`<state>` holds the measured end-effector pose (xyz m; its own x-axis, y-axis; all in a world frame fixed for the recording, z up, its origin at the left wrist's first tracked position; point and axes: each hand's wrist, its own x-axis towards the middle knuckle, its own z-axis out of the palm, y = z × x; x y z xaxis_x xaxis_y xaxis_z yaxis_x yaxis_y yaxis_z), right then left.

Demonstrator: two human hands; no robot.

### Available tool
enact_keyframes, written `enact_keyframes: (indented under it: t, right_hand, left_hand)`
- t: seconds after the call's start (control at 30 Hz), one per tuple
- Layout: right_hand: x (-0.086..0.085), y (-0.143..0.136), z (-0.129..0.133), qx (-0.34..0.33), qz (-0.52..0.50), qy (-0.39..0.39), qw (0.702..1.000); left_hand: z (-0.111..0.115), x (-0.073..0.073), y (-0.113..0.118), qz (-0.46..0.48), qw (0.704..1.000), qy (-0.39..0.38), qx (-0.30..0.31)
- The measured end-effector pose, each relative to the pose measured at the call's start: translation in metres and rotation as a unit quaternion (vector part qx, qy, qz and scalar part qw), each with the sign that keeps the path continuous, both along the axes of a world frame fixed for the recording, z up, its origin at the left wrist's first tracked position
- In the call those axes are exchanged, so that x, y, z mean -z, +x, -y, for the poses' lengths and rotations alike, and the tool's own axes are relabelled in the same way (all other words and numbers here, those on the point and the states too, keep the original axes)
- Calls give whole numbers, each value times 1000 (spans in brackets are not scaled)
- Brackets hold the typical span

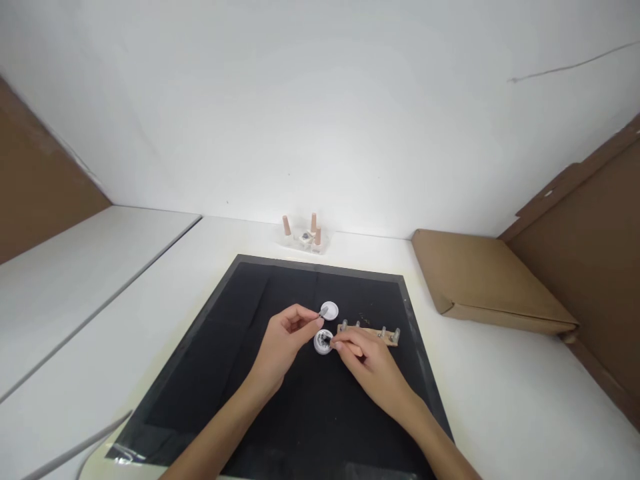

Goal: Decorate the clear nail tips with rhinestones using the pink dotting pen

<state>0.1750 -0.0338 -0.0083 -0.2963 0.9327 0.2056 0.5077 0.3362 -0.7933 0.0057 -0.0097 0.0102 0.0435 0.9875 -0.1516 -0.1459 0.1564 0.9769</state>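
Observation:
My left hand (pixel 293 333) pinches a small grey, nail-shaped piece (pixel 324 311) between thumb and fingertips. Just beyond it lies a round white lid (pixel 331 311). Below the fingertips a small round white jar (pixel 323 350) stands uncovered, with dark, silvery contents. My right hand (pixel 367 360) is closed on a small dark-tipped tool (pixel 328 340), whose tip is over or in the jar; I cannot tell which. Most of that tool is hidden by the fingers. Behind the right hand, a light wooden strip (pixel 393 341) carries several small clear, nail-like pieces upright, partly covered by the hand.
A black mat (pixel 235 347) covers the middle of the white table (pixel 150 287). Near the wall, a clear holder (pixel 300 245) has several bottles with pinkish caps. At the right is a flat brown cardboard box (pixel 490 277). Small golden specks lie on the mat behind the strip.

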Motion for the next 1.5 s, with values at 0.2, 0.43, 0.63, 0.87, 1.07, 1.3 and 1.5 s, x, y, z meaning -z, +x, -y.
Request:
enact_keyframes:
  t: [0.2,0.43,0.63,0.87,1.07,1.3,1.5]
  right_hand:
    - [-2,-2,-3,-3,52,24,998]
    - [-5,-5,-1,-14,101,51,993]
    - [-6,-4,2,14,8,54,998]
    - [0,4,1,44,-50,35,997]
    - [0,2,1,33,-15,17,999]
    - [0,1,-1,11,16,19,1000]
    - [3,1,-3,3,49,43,998]
  left_hand:
    - [-1,-1,-1,3,1000,-3,4]
    - [0,0,-3,13,1000,-1,7]
    - [0,1,-3,22,1000,1,3]
    - [0,4,-4,5,1000,1,10]
    - [-3,8,-3,-10,999,-19,24]
    - [-3,9,2,-33,998,-30,45]
    - [0,12,5,-49,997,-19,55]
